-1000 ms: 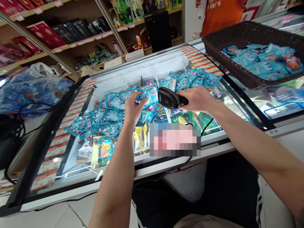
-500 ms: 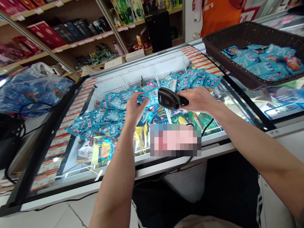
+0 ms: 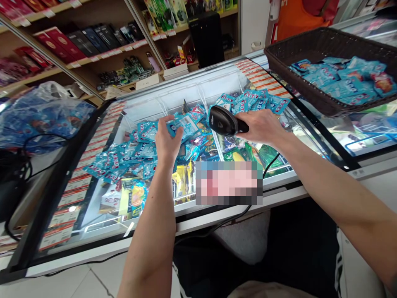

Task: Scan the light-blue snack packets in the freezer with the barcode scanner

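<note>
My right hand [image 3: 263, 127] is wrapped round the handle of a black barcode scanner [image 3: 223, 121], its head pointing left over the freezer case. My left hand [image 3: 168, 138] grips a blue snack packet [image 3: 187, 126] between thumb and fingers, left of the scanner and apart from it. A pale barcode patch shows on the packet's upper side. Heaped blue packets [image 3: 124, 157] lie left of and beneath my left hand. More blue packets [image 3: 252, 101] are piled behind the scanner.
At the right stands a brown woven basket [image 3: 310, 97] holding blue packets. Below the hands is a chest freezer [image 3: 186, 92] with wrapped goods. A plastic bag [image 3: 52, 99] lies at the left. The scanner's cable [image 3: 214, 229] runs along the front edge. A person in orange [image 3: 294, 20] stands behind.
My left hand has moved left with the blue packet, away from the scanner. The scanner has shifted slightly right and up. The person in orange has moved right.
</note>
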Available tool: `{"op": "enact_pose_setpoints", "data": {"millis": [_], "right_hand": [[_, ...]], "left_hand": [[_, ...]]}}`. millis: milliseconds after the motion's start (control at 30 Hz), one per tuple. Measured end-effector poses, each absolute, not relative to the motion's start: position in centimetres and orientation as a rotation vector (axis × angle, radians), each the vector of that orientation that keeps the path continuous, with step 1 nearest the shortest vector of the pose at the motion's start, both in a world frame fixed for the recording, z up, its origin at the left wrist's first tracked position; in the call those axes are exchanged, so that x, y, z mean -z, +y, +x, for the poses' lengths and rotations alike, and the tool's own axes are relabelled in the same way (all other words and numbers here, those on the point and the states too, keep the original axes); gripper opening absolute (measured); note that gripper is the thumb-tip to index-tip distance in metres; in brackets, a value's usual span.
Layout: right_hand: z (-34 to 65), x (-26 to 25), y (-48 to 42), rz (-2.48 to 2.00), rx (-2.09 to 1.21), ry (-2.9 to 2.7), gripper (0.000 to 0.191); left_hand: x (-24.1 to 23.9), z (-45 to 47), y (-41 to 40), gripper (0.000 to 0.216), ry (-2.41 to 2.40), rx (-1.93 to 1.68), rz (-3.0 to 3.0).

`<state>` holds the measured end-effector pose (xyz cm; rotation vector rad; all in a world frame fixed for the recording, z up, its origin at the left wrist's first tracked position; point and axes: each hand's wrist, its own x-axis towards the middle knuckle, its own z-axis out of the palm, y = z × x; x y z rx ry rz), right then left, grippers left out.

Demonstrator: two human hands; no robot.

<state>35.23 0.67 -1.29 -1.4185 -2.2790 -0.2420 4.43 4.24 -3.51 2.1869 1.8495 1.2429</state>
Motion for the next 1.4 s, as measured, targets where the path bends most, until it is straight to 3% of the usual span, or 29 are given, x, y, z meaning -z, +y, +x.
{"op": "enact_pose_setpoints", "data": {"millis": [167,400,600,767,1100,1400], "right_hand": [[35.4,1.5,0.8,-1.448,0.25,-2.254,0.033],[35.6,1.2,1.1,-1.543,0.222,-2.238,0.033],[36.0,1.3,1.6,-1.64,0.209,-2.165,0.034],[36.1,1.3,1.7,-1.655,0.205,-2.146,0.035],[36.0,0.8,1.5,-1.692,0.188,-2.17,0.038],[36.2,0.7,1.5,-1.693,0.167,-2.158,0.039]], "left_hand": [[3.3,5.4,3.0,0.038,2.114,-1.023,2.477],[3.8,6.8,2.7,0.031,1.769,-0.614,2.795],[4.3,6.2,3.0,0.038,1.885,-0.662,2.763],[3.9,7.7,3.1,0.043,1.71,-0.663,2.831],[4.6,10.5,4.4,0.053,1.467,-0.402,2.877],[3.8,10.2,3.8,0.042,1.706,-0.729,2.774]]}}
